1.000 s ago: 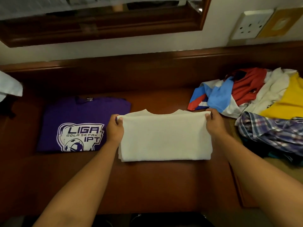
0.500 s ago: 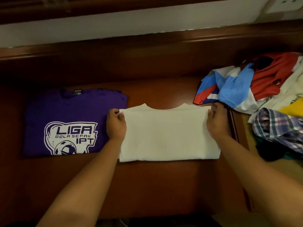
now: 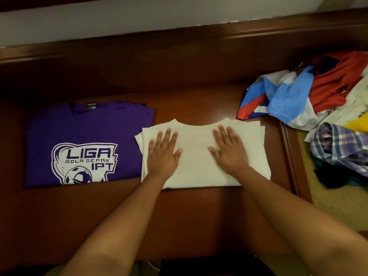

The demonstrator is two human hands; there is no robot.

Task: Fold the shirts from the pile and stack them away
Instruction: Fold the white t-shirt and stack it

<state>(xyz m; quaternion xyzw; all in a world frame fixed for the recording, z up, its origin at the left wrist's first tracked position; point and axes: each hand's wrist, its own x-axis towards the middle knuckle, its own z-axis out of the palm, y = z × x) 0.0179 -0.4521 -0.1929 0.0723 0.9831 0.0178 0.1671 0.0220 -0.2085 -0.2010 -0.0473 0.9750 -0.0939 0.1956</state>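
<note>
Head view, items as they lie.

White shirt (image 3: 201, 154): folded into a rectangle, collar edge away from me, flat on the brown wooden table (image 3: 179, 212), centre of the surface.

My left hand (image 3: 164, 154): palm down on the left half of the white shirt, fingers straight and spread, pressing flat, gripping nothing.

My right hand (image 3: 229, 150): palm down on the right half of the same shirt, fingers straight and together, likewise pressing, gripping nothing.

Purple shirt (image 3: 87, 144): folded, printed side up, white logo reading "LIGA BOLA SEPAK IPT" with a football. It lies just left of the white shirt, their edges touching or nearly so; I cannot tell which.

Pile of unfolded shirts (image 3: 318, 100): at the far right, partly over the table's edge. Contents visible: a blue, red and white garment, a red one, a cream one, a scrap of yellow, a plaid shirt (image 3: 342, 148) nearest me.

Wall (image 3: 139, 18): pale, behind the table's raised wooden back.
</note>
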